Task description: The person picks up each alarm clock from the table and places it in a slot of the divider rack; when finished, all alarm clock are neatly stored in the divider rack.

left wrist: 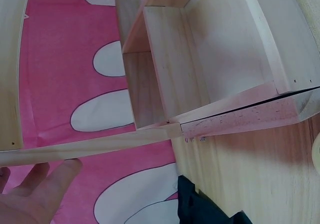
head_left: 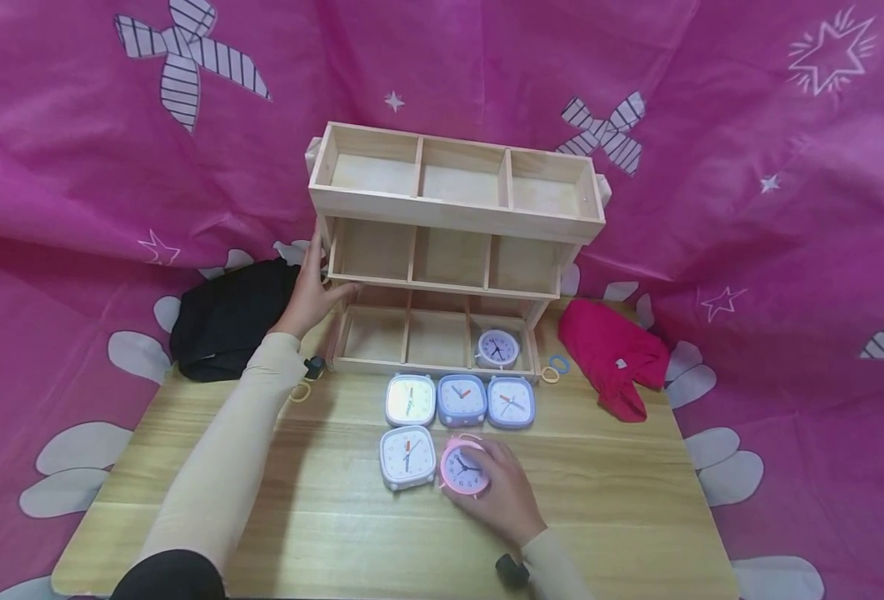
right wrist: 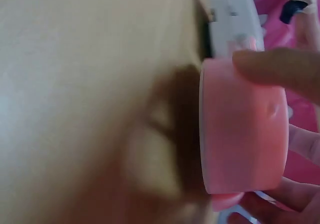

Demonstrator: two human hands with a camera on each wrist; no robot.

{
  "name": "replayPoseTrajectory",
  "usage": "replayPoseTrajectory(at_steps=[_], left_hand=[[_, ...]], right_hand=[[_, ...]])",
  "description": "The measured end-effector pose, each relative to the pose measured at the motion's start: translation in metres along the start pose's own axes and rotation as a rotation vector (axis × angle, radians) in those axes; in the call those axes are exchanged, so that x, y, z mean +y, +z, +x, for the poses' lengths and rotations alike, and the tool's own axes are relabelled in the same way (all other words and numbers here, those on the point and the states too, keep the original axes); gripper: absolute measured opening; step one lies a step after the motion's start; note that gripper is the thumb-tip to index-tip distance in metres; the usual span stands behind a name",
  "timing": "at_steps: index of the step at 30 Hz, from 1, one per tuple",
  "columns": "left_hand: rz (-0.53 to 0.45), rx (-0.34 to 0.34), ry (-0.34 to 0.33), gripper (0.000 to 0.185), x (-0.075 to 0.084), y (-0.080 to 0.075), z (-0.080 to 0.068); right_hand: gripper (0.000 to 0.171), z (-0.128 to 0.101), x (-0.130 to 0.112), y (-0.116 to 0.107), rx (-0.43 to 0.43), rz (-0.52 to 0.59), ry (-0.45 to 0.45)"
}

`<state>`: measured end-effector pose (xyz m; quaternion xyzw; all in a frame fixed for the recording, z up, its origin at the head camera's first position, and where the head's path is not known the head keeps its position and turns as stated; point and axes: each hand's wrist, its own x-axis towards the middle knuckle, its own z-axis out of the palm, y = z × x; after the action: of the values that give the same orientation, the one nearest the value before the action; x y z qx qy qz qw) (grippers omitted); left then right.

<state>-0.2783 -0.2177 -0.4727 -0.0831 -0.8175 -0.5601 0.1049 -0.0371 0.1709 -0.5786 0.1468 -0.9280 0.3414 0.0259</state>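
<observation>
Firmly, the right hand (head_left: 503, 492) curls its grip round the pink clock (head_left: 462, 467) on the wooden surface (head_left: 621, 500), beside a white clock (head_left: 407, 457). Meanwhile the left hand (head_left: 312, 292), fingers straight, steadies the wooden shelf (head_left: 452, 208).

A three-tier shelf unit (head_left: 452, 250) stands at the far middle of the surface (head_left: 599, 500). One clock (head_left: 497, 348) sits in the right compartment of its bottom tier. Just near of the unit, three clocks (head_left: 461, 400) lie in a row, left to right. Nearer still, another clock (head_left: 407, 457) lies below the row's left end, with a round clock (head_left: 462, 468) just right of it, under the right hand (head_left: 497, 492). The left hand (head_left: 312, 292) rests against the unit's left side. A folded cloth (head_left: 227, 321) lies left of the unit, a crumpled cloth (head_left: 616, 354) right of it. Two rings (head_left: 556, 367) lie between the unit and the crumpled cloth.
</observation>
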Motion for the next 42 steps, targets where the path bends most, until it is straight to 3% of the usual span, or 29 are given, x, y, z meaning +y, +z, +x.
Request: replayPoseTrajectory(at_steps=[6, 13, 18, 21, 32, 38, 42], left_hand=[[0.000, 0.008, 0.012, 0.129, 0.002, 0.000, 0.001], [-0.002, 0.016, 0.020, 0.126, 0.005, -0.001, 0.001], [-0.006, 0.013, 0.005, 0.127, 0.004, -0.002, -0.001], [-0.005, 0.015, -0.003, 0.127, 0.003, -0.002, -0.001], [-0.024, 0.016, 0.019, 0.125, 0.004, 0.001, -0.001], [-0.021, 0.018, 0.014, 0.126, 0.003, 0.002, -0.002], [-0.027, 0.018, 0.016, 0.127, 0.001, 0.002, -0.001]], right_hand=[[0.055, 0.002, -0.015, -0.035, -0.006, 0.138, 0.124], [0.049, 0.045, -0.025, -0.060, 0.096, 0.259, 0.047], [0.053, 0.089, -0.023, -0.049, 0.203, 0.228, 0.010], [0.052, 0.116, -0.021, -0.039, 0.220, 0.176, 0.026], [0.048, 0.191, -0.024, -0.018, 0.179, 0.116, 0.077], [0.050, 0.214, -0.025, -0.006, 0.134, 0.012, 0.111], [0.050, 0.224, -0.031, -0.006, 0.088, 0.017, 0.105]])
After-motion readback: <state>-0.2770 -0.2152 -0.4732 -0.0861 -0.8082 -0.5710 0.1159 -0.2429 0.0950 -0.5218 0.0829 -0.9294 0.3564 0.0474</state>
